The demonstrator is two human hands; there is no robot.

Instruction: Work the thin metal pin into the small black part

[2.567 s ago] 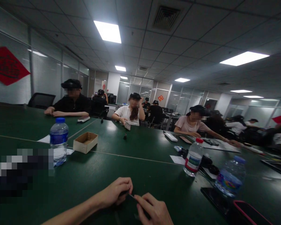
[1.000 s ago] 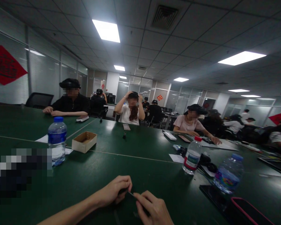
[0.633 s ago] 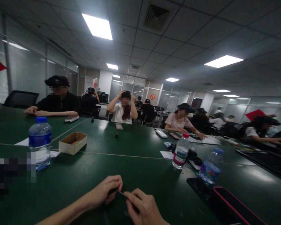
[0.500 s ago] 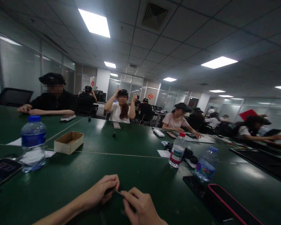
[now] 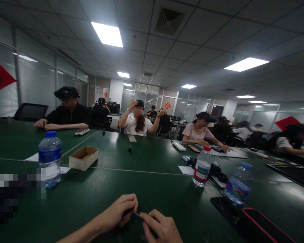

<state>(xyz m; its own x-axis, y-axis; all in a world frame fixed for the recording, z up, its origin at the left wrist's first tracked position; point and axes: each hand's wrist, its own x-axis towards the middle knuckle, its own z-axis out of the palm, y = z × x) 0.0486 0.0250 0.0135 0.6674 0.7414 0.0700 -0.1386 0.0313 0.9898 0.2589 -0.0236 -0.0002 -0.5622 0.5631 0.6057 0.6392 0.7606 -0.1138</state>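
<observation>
Low in the view, above the green table (image 5: 96,199), my two hands are close together. A thin, short grey strip (image 5: 138,214) spans the small gap between them; its kind is too small to make out. My left hand (image 5: 124,207) has its fingers curled and pinched at one end of the strip. Thumb and fingertips of my right hand (image 5: 162,225) grip the other end, and the lower part of this hand runs out of the frame.
An open cardboard box (image 5: 83,160) stands ahead to the left, beside a large water bottle (image 5: 50,162). To the right are a red-capped bottle (image 5: 202,168), a blue-capped bottle (image 5: 239,185), a black phone (image 5: 224,209) and a pink-edged case (image 5: 266,224). Several people sit across the table.
The whole view has shifted, so the table things and my hands appear further right. Both hands keep their grip on the strip. The person opposite has lowered one raised hand slightly, off to the side.
</observation>
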